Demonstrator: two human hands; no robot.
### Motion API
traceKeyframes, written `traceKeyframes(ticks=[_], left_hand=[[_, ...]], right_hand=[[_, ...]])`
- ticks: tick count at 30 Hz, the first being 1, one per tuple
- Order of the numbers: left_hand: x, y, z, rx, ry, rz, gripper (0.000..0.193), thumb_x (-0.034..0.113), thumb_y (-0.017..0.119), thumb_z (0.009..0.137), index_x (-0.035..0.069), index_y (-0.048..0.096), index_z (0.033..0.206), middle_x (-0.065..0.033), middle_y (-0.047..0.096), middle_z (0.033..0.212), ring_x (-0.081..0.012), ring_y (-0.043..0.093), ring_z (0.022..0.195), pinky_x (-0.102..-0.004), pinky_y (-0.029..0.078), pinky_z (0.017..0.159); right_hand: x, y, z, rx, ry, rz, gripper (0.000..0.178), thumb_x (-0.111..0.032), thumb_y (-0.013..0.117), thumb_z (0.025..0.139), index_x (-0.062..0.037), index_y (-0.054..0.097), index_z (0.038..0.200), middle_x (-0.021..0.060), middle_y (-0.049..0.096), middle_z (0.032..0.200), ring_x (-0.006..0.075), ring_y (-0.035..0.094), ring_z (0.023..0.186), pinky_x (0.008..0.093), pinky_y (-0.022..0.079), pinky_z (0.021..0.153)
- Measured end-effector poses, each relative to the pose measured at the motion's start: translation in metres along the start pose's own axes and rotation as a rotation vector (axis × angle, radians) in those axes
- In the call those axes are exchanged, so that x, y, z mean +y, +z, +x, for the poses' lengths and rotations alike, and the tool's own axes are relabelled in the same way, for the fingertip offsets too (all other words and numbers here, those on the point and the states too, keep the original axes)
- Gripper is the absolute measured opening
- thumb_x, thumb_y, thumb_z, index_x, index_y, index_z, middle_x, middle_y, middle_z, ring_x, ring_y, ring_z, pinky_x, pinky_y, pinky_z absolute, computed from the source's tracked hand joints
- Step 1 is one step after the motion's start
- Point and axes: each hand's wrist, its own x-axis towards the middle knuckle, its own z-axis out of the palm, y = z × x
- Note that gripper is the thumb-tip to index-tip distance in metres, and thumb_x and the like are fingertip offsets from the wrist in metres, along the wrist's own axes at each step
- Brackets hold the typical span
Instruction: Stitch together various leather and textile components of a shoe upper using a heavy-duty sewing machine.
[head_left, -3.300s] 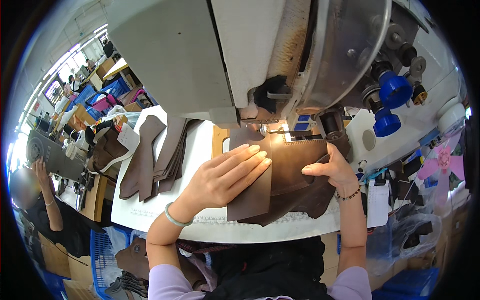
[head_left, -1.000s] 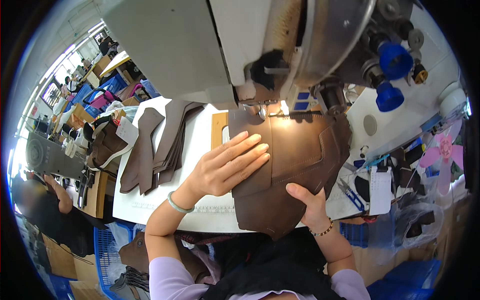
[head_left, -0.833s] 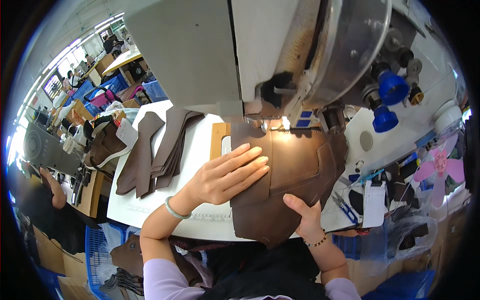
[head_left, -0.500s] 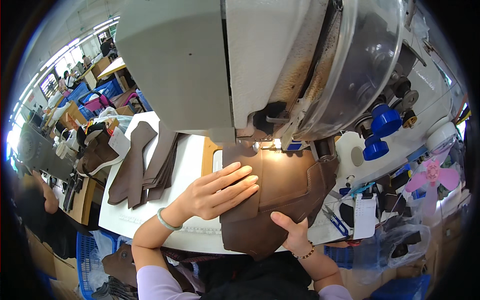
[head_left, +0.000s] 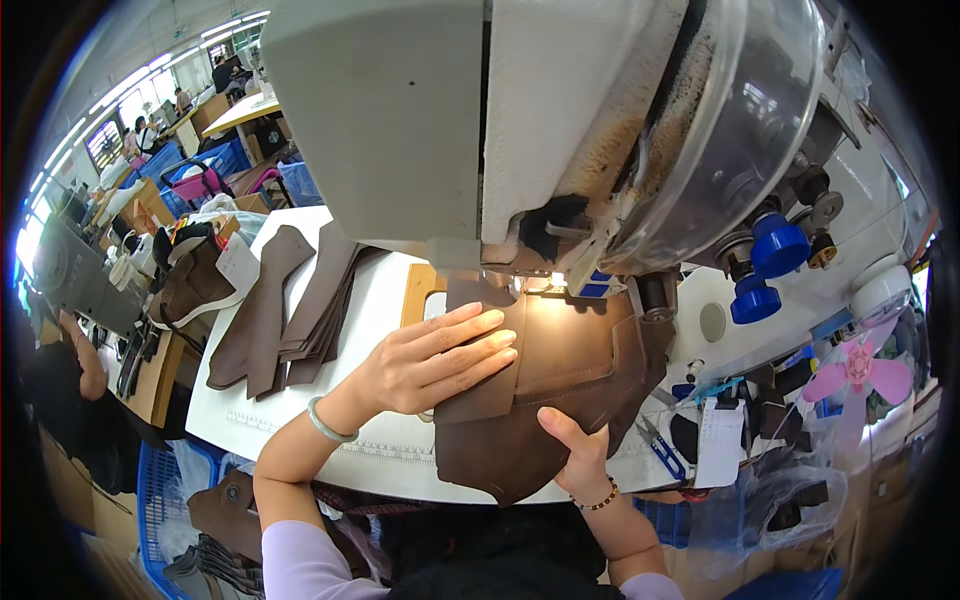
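A brown leather shoe upper piece [head_left: 565,355] with stitched seams lies under the sewing machine [head_left: 390,130], its far part beneath the lit needle area. My left hand [head_left: 430,362] rests flat on the left part of the leather, fingers stretched out together and pointing right. At the near edge, my right hand [head_left: 582,450] grips the piece, thumb on top and the other fingers hidden underneath. The needle tip itself is hard to make out behind the machine head.
Flat brown leather pieces [head_left: 322,310] lie stacked on the white table [head_left: 380,440] at left, beside a brown shoe [head_left: 195,280]. At right are blue-handled scissors [head_left: 662,450], a white paper pad [head_left: 719,442] and a pink fan [head_left: 858,368]. A blue basket [head_left: 152,500] stands lower left.
The view has shifted slightly, so the whole bench sits a little differently in the picture. Both hands keep nearly the same hold on the leather, which has turned a little, if at all.
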Motion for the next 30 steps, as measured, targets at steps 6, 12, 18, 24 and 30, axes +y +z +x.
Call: traceKeyframes(ticks=[6,12,18,24,30], left_hand=[[-0.001,0.001,0.000,0.001,-0.020,-0.021,0.024,0.011,0.058,0.083,0.002,0.071,0.101,-0.0102,0.069,0.106,-0.0278,0.065,0.106,-0.0402,0.053,0.097],[-0.004,0.004,-0.002,0.001,-0.041,-0.024,0.028,0.012,0.058,0.081,0.001,0.069,0.105,-0.0103,0.067,0.110,-0.0273,0.064,0.107,-0.0407,0.053,0.096],[-0.003,0.006,-0.001,0.003,-0.074,-0.084,0.034,0.010,0.057,0.080,0.001,0.068,0.110,-0.0095,0.066,0.106,-0.0250,0.064,0.104,-0.0418,0.053,0.097],[-0.010,0.004,0.000,0.104,-0.250,-0.309,0.037,0.015,0.070,0.075,0.002,0.066,0.110,-0.0096,0.068,0.103,-0.0294,0.068,0.092,-0.0431,0.053,0.095],[-0.008,-0.005,0.001,0.004,-0.155,-0.280,0.023,0.008,0.063,0.083,0.005,0.070,0.104,-0.0133,0.069,0.107,-0.0314,0.067,0.103,-0.0459,0.052,0.096]], right_hand=[[0.000,0.000,0.002,-0.005,-0.050,-0.105,0.043,-0.001,0.063,0.083,0.0016,0.048,0.123,0.0138,0.060,0.111,0.0228,0.063,0.097,0.0353,0.054,0.084],[-0.003,-0.001,0.007,0.027,-0.055,-0.117,0.043,-0.002,0.063,0.082,0.0017,0.048,0.122,0.0135,0.061,0.109,0.0219,0.063,0.096,0.0345,0.055,0.082],[-0.008,-0.001,0.013,-0.033,-0.031,0.001,0.036,0.000,0.066,0.083,-0.0004,0.054,0.117,0.0092,0.062,0.106,0.0173,0.063,0.093,0.0312,0.054,0.082],[-0.014,-0.004,0.014,-0.101,0.063,0.019,0.035,-0.002,0.065,0.084,0.0014,0.054,0.117,0.0113,0.063,0.106,0.0189,0.064,0.092,0.0320,0.055,0.079],[-0.013,-0.004,0.015,-0.075,0.037,0.004,0.033,-0.004,0.067,0.083,0.0004,0.055,0.114,0.0098,0.063,0.103,0.0177,0.064,0.090,0.0312,0.055,0.078]])
